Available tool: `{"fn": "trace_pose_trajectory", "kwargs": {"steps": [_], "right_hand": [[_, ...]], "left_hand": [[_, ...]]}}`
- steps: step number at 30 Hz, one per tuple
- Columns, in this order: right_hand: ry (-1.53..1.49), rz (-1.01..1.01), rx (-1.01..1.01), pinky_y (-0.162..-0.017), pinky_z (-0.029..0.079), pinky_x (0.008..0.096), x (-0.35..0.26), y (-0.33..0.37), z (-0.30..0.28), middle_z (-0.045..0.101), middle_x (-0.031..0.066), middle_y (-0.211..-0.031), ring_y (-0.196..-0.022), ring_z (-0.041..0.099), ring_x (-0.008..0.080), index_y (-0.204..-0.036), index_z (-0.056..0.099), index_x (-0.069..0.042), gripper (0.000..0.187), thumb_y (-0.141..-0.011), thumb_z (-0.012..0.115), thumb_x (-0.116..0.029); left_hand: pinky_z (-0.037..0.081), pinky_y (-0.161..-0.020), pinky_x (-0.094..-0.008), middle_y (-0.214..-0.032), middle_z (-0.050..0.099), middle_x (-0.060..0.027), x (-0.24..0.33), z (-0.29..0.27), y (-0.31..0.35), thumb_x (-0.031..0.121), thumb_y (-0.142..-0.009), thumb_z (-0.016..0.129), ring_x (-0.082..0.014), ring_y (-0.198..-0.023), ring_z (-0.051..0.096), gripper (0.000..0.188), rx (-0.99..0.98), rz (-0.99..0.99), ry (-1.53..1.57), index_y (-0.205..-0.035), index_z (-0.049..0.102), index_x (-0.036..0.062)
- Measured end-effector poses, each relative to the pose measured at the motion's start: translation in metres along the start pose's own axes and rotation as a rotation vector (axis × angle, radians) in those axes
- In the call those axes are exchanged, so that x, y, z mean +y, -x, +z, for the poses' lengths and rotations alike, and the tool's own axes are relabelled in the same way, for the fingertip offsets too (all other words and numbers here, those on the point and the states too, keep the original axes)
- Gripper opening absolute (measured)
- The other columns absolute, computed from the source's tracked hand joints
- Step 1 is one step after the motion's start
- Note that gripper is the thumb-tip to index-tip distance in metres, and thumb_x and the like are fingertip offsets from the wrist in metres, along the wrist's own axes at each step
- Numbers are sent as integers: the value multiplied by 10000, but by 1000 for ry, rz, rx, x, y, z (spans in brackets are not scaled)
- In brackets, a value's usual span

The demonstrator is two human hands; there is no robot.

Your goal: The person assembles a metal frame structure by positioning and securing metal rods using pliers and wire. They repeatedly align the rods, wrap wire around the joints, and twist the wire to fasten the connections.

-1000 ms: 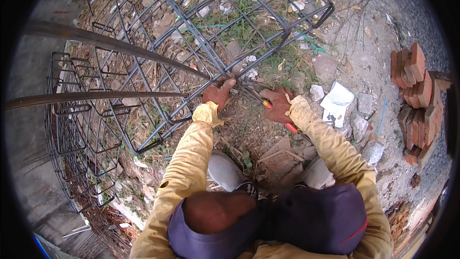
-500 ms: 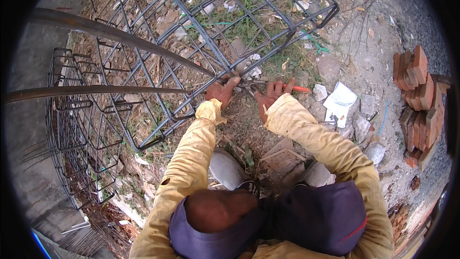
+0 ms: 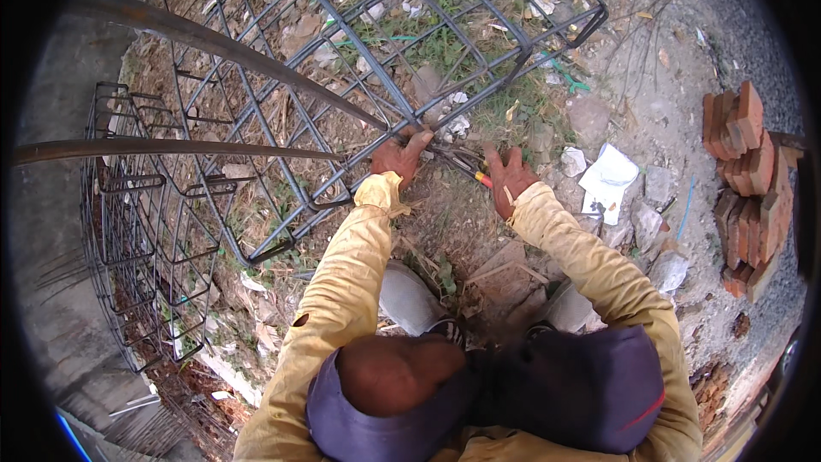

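A cage of dark steel rebar (image 3: 338, 30) slants across the ground in front of me. At its near corner my left hand (image 3: 398, 159) is closed around the steel, its thumb pointing toward the bar joint; any tie wire there is too small to make out. My right hand (image 3: 511, 181) grips the handles of a pair of pincers (image 3: 462, 159), which have red and yellow grip ends. Their handles are spread, and the jaws lie at the joint beside my left fingers. Part of the handles is hidden by my right hand.
Two long brown bars (image 3: 222, 50) cross over the cage from the left. More bent rebar frames (image 3: 141, 231) stand at the left. Stacked red bricks (image 3: 746, 192) sit at the right, and white paper (image 3: 609, 178) lies among stones and rubble.
My right hand has shifted slightly right and turned, and the pincers' handles are now spread apart. The left hand keeps its place at the cage corner.
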State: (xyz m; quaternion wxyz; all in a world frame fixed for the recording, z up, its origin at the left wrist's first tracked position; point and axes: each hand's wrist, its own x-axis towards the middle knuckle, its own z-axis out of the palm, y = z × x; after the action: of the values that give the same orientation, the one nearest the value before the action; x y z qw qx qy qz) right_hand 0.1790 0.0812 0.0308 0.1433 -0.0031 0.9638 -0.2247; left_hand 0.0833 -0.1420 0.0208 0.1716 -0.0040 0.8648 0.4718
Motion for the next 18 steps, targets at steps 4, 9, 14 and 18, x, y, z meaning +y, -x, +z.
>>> {"fn": "trace_pose_trajectory", "kwargs": {"steps": [4,9,14,18], "right_hand": [[-425,-16,-460,-590,525,427,23,-10,9,605,137,-780,-698,657,276,-1138,564,-24,251,-951,554,-191],[-866,197,-624,-474,470,297,27,-5,5,583,50,-705,-565,585,124,-1130,575,-20,348,-946,618,-312],[-735,173,-507,-447,441,298,32,3,25,561,25,-696,-480,528,128,-1084,551,-68,334,-904,685,-315],[-1493,524,-969,-432,425,338,20,14,21,552,38,-707,-468,517,160,-1060,505,-101,407,-868,727,-383]], "left_hand": [[487,-842,-365,-979,729,-151,-3,-1,-1,404,-891,638,-234,-912,660,420,-15,-22,15,-1090,726,44],[486,-832,-354,-984,728,-148,-3,1,-1,399,-893,640,-227,-903,655,420,-7,-7,37,-1097,723,41],[485,-844,-347,-999,727,-147,-6,3,1,388,-901,635,-214,-922,650,421,-2,-5,35,-1098,718,25],[486,-849,-347,-997,727,-148,-3,1,0,374,-902,642,-199,-924,646,414,-12,-24,55,-1089,717,12]]}}
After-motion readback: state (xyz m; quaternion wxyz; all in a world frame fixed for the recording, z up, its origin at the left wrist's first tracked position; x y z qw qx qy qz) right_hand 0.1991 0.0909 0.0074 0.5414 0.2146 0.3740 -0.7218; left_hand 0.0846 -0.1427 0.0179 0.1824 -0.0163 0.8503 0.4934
